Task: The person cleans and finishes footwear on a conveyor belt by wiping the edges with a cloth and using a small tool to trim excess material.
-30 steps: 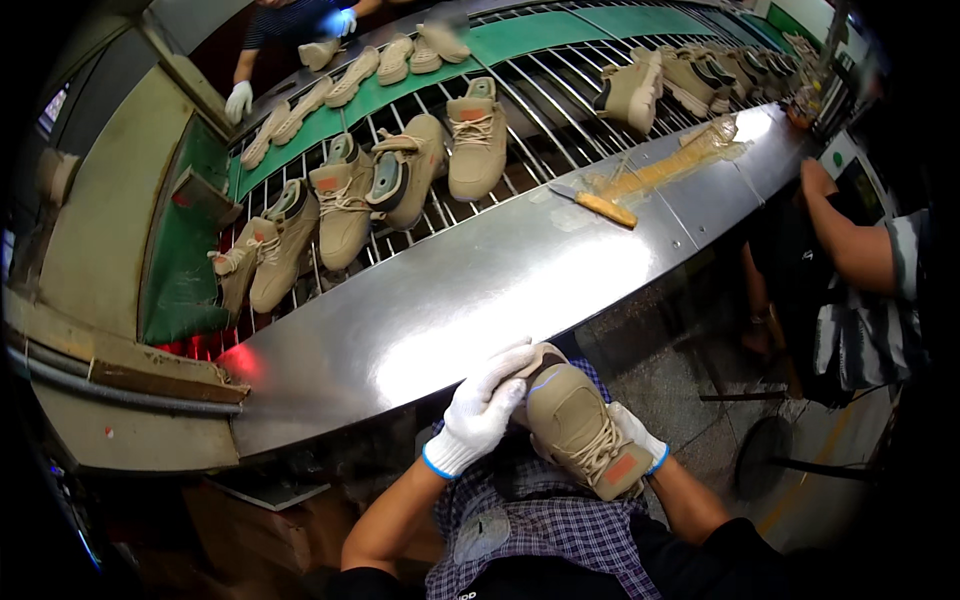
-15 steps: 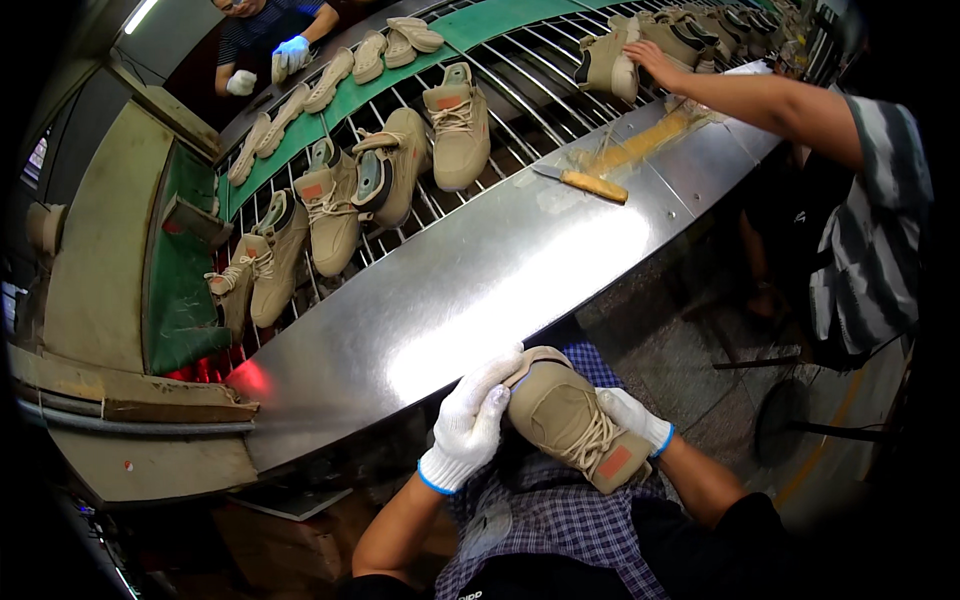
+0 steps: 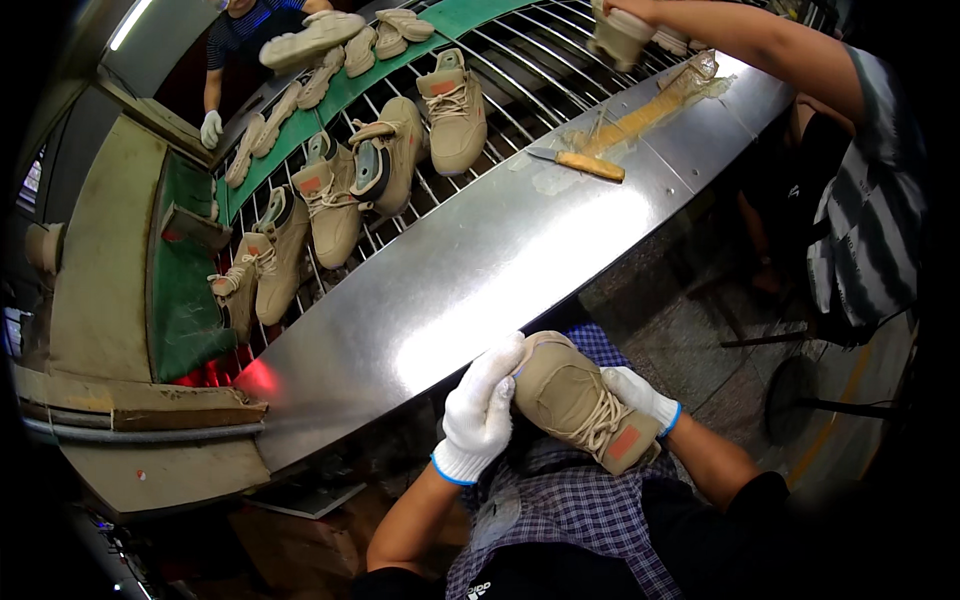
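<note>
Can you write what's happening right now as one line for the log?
left hand: gloved, on tan shoe toe | right hand: gloved, behind shoe | shoe: over lap, beside steel table

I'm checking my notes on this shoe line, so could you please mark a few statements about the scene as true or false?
1. Both hands wear white gloves. True: the left hand and right hand are gloved.
2. The hands hold a black boot. False: they hold a tan shoe.
3. A knife with a wooden handle lies on the metal table. True.
4. The rack of bars behind the table is empty. False: several tan shoes lie on it.
5. The held shoe rests on the table. False: it is held over the person's lap, off the table.
</note>
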### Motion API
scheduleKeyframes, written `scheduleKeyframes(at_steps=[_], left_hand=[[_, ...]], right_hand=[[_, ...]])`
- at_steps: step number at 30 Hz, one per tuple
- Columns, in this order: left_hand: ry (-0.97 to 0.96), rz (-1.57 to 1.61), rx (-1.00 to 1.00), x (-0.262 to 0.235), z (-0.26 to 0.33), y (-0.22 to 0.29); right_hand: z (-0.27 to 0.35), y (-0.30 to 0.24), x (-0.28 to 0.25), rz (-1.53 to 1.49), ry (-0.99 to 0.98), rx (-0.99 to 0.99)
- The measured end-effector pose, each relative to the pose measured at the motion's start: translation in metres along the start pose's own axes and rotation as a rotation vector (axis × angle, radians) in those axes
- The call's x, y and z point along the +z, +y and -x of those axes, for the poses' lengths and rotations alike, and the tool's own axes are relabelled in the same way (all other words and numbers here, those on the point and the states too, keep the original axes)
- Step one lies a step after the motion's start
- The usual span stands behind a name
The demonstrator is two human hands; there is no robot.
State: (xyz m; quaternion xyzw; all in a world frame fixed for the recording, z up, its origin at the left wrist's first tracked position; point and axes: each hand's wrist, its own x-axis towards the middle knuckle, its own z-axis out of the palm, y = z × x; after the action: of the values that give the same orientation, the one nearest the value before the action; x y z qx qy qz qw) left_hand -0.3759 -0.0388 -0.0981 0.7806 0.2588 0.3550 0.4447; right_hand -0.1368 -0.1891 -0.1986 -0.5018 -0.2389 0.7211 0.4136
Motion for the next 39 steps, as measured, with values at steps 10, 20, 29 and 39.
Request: scheduleKeyframes(at_steps=[10, 20, 29, 39], left_hand=[[0.359, -0.016, -0.079, 0.012, -0.018, 0.009], [0.562, 0.143, -0.198, -0.088, 0.007, -0.002], [0.494, 0.168, -0.087, -0.096, 0.02, 0.038], [0.474, 0.066, -0.106, -0.095, 0.019, 0.043]], right_hand=[[-0.038, -0.038, 0.035, -0.122, -0.058, -0.189], [0.005, -0.114, 0.099, 0.937, -0.064, -0.62], [-0.078, -0.153, 0.154, 0.789, -0.06, -1.56], [-0.071, -0.202, 0.162, 1.035, -0.399, -0.938]])
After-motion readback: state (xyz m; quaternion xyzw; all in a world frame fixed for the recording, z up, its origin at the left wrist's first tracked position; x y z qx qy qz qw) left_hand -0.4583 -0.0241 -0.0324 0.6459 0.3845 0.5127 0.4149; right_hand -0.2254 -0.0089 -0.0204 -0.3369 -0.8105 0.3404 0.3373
